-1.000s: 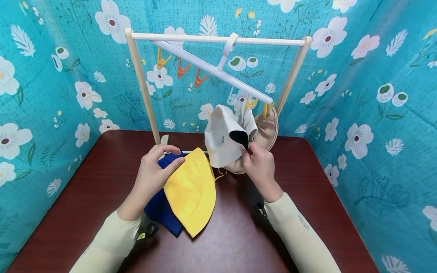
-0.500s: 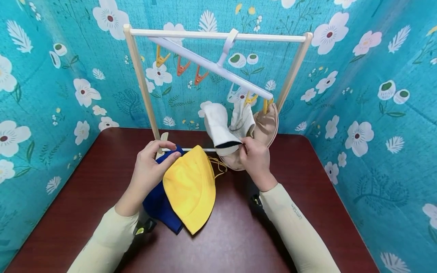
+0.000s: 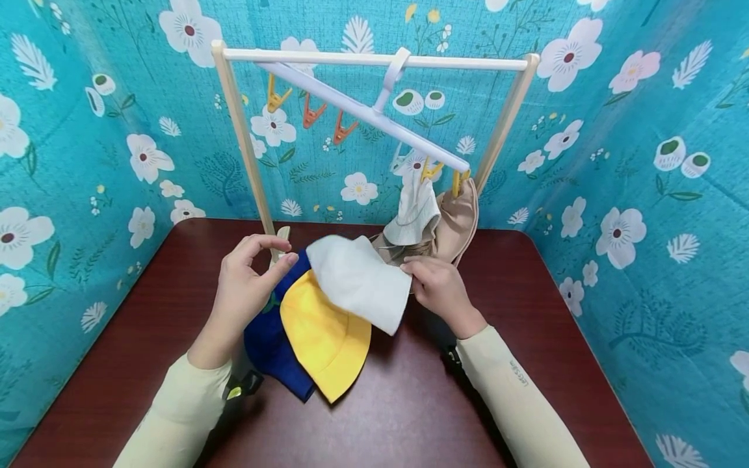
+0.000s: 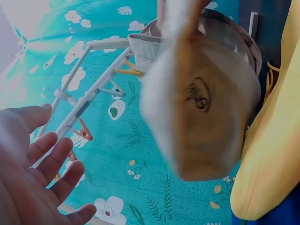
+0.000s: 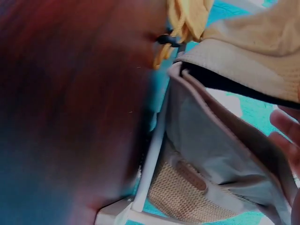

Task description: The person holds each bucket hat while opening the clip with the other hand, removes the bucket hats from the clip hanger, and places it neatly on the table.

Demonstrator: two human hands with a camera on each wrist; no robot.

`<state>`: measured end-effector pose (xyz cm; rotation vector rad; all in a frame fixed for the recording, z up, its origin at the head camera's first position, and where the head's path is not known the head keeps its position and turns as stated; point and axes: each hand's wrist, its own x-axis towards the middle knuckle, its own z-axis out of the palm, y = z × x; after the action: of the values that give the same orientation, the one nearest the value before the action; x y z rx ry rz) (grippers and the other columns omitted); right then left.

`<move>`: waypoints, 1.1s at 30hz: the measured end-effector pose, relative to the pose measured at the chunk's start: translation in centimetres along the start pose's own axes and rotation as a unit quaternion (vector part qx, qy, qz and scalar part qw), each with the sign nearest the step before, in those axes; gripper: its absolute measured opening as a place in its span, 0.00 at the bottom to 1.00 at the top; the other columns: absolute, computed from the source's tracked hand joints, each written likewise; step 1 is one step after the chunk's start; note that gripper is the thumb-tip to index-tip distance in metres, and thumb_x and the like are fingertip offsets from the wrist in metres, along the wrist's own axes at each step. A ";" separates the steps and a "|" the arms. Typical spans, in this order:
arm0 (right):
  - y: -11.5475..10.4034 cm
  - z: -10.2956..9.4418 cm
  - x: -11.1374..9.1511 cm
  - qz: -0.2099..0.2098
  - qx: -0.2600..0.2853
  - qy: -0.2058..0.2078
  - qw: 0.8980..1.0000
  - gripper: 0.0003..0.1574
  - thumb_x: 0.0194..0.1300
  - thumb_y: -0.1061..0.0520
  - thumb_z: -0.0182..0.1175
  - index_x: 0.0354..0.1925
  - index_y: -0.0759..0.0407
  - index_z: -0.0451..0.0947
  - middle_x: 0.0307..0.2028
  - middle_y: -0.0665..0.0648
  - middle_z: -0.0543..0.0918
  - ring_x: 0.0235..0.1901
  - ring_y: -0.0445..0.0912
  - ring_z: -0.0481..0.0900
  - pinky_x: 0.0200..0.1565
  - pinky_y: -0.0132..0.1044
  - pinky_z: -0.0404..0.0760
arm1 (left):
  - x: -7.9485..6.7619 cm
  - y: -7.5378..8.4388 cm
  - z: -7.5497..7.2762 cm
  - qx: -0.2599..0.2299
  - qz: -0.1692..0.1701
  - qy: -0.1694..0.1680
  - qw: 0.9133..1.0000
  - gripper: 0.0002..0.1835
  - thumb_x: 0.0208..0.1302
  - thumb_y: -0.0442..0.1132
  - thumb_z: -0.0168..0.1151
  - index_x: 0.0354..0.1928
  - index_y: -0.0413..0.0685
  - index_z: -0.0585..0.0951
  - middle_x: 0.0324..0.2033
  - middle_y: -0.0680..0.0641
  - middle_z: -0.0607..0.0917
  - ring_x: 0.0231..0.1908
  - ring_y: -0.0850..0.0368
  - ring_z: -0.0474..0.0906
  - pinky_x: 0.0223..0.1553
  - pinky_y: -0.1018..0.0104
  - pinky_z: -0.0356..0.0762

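Observation:
My right hand (image 3: 441, 289) pinches the brim of a white bucket hat (image 3: 357, 276), which hangs in the air and overlaps a yellow bucket hat (image 3: 324, 338). A small dark embroidered mark shows on the white hat (image 4: 201, 105) in the left wrist view, where it is blurred. Holding nothing, my left hand (image 3: 248, 286) hovers over the navy hat (image 3: 275, 357), its fingers loosely bent and thumb apart. The yellow hat lies partly on the navy one. In the right wrist view a beige hat (image 5: 211, 136) with a mesh part appears beside the right fingers.
A white clip hanger (image 3: 363, 114) tilts down rightward from a wooden rack (image 3: 374, 58). Yellow clips at its low end hold the beige hat and a pale cloth item (image 3: 412, 214). Several yellow and orange clips (image 3: 313, 114) dangle at left. Floral curtain (image 3: 146, 162) surrounds the dark table (image 3: 374, 429).
The white hat has swung down and left, from in front of the hanging items to over the yellow hat, still pinched by my right hand. My left hand has drifted slightly left.

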<state>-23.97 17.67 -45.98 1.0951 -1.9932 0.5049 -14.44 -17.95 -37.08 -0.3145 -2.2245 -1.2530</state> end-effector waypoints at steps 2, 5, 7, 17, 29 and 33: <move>-0.1 0.0 -0.3 -0.016 -0.001 -0.019 1.000 0.15 0.57 0.72 0.54 0.38 0.60 0.82 0.40 0.58 0.90 0.44 0.50 0.89 0.45 0.47 0.86 | 0.0 0.0 -0.1 0.001 -0.003 0.000 1.000 0.12 0.64 0.42 0.74 0.48 0.51 0.87 0.44 0.53 0.86 0.52 0.63 0.78 0.59 0.74 0.69; -0.3 0.0 -0.5 -0.039 -0.003 -0.040 0.998 0.14 0.57 0.71 0.52 0.36 0.60 0.81 0.39 0.57 0.90 0.45 0.49 0.89 0.46 0.45 0.86 | -0.1 -0.1 -0.2 0.002 -0.008 -0.001 1.000 0.12 0.64 0.42 0.74 0.48 0.52 0.87 0.44 0.53 0.86 0.51 0.64 0.78 0.59 0.75 0.69; -0.6 -0.2 -0.5 -0.051 -0.009 -0.051 0.997 0.13 0.59 0.71 0.52 0.36 0.59 0.80 0.39 0.56 0.89 0.46 0.48 0.89 0.47 0.44 0.86 | -0.2 -0.1 -0.3 0.002 -0.010 -0.003 1.000 0.12 0.64 0.42 0.74 0.49 0.53 0.87 0.44 0.54 0.86 0.51 0.65 0.77 0.60 0.76 0.69; -4.7 -2.9 1.9 -0.080 -0.066 -0.086 0.991 0.09 0.63 0.68 0.50 0.32 0.60 0.77 0.31 0.57 0.87 0.44 0.53 0.89 0.49 0.46 0.86 | -0.1 0.0 -0.6 0.007 -0.011 0.000 1.000 0.13 0.64 0.44 0.74 0.49 0.51 0.86 0.45 0.53 0.86 0.51 0.64 0.78 0.58 0.77 0.71; -8.5 -3.5 2.4 -0.075 -0.105 -0.189 0.973 0.14 0.51 0.70 0.57 0.21 0.54 0.66 0.17 0.51 0.71 0.22 0.48 0.76 0.28 0.39 0.76 | 0.2 0.2 -0.9 0.011 -0.007 -0.001 1.000 0.14 0.64 0.44 0.74 0.49 0.51 0.86 0.45 0.53 0.86 0.52 0.62 0.78 0.58 0.77 0.71; -8.4 -1.7 1.4 -0.071 -0.090 -0.233 0.966 0.17 0.52 0.69 0.61 0.21 0.52 0.66 0.16 0.50 0.70 0.20 0.46 0.75 0.24 0.39 0.73 | 0.1 0.2 -1.0 0.011 -0.007 -0.001 1.000 0.14 0.64 0.44 0.74 0.49 0.51 0.86 0.45 0.53 0.86 0.53 0.61 0.78 0.58 0.77 0.70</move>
<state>-16.60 13.49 -44.07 1.3159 -2.2815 -0.0210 -14.09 -18.65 -36.50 -0.2923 -2.2435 -1.2339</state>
